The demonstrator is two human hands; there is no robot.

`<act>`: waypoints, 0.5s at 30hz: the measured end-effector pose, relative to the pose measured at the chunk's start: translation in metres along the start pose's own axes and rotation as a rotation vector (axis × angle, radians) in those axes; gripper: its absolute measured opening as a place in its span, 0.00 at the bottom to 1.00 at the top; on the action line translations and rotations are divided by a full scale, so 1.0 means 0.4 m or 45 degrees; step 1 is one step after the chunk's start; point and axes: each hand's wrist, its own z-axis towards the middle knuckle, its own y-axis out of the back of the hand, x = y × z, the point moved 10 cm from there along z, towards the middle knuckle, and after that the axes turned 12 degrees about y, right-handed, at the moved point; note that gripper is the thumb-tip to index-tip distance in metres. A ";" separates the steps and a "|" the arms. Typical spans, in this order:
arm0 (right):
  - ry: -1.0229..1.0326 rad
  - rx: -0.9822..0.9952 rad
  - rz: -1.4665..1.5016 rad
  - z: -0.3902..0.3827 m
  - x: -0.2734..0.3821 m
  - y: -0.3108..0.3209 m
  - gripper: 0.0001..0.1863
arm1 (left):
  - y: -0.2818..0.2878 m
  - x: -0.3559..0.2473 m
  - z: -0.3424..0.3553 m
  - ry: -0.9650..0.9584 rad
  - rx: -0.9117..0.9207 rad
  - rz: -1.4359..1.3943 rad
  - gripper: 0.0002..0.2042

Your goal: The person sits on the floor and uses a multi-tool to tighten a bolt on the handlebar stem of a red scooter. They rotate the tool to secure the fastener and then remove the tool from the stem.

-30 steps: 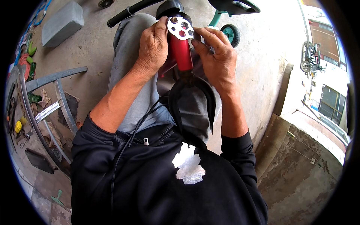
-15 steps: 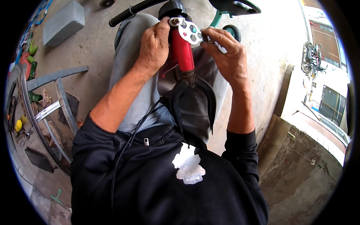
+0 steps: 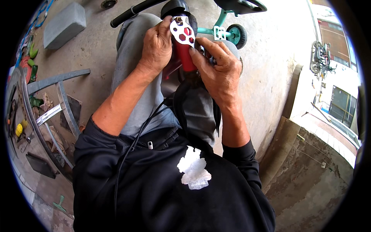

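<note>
I see a flat white metal plate with several cut-out holes (image 3: 182, 33) held up over my lap, lying against the top of a red power-tool body (image 3: 186, 58), whose red shows through the holes. It looks like a multi-hole spanner plate, set flat on the tool's head so that a hole can line up with something beneath; I cannot make out what.

My left hand (image 3: 156, 48) is curled closed around the tool's upper left side, thumb and fingertips pinching the plate's left edge, which seems to steady both pieces together. My right hand (image 3: 218, 71) is also closed, wrapping the tool from the right with the forefinger stretched up to the plate's lower edge (as if to nudge or press it square). Holding it between both hands over the knees keeps the work near my eyes.

A black cable (image 3: 131, 154) runs from the tool down across my black jacket (image 3: 166, 193). Beyond my grey trousers (image 3: 135, 58) stands a teal child's tricycle (image 3: 228, 31) on the concrete floor (image 3: 89, 46). A grey block (image 3: 63, 25) lies to the far left, above a curved metal frame (image 3: 58, 96) and scattered small tools.
</note>
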 end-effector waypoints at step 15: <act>-0.134 -0.013 -0.003 0.001 0.021 -0.011 0.15 | 0.000 0.009 0.008 0.188 0.039 -0.127 0.29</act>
